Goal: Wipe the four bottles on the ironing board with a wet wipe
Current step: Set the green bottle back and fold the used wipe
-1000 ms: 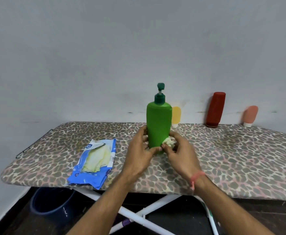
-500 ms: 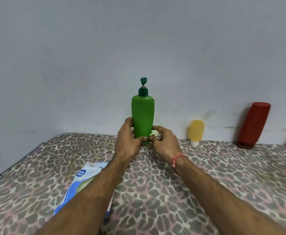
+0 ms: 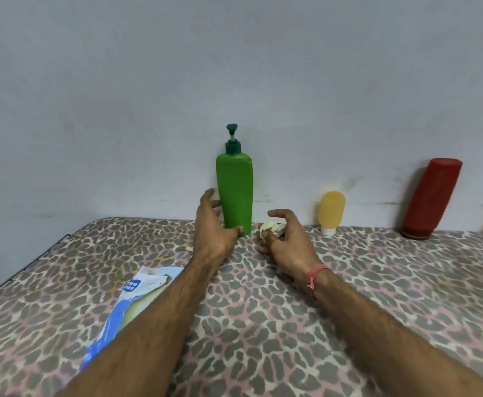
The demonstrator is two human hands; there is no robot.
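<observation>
1. Ironing board (image 3: 377, 296): leopard-print cover, against the wall
2. Green pump bottle (image 3: 235, 193): upright at the board's far edge; my left hand (image 3: 214, 229) loosely cupped at its base, thumb touching
3. Red bottle (image 3: 430, 197), yellow bottle (image 3: 331, 210): inverted, leaning on the wall, right
4. Wet wipe (image 3: 269, 228): crumpled, pinched in my right hand (image 3: 284, 239)

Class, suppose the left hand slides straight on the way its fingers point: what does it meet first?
Probably the tall green plastic pump bottle: the left hand already reaches its base, thumb touching it.
</observation>
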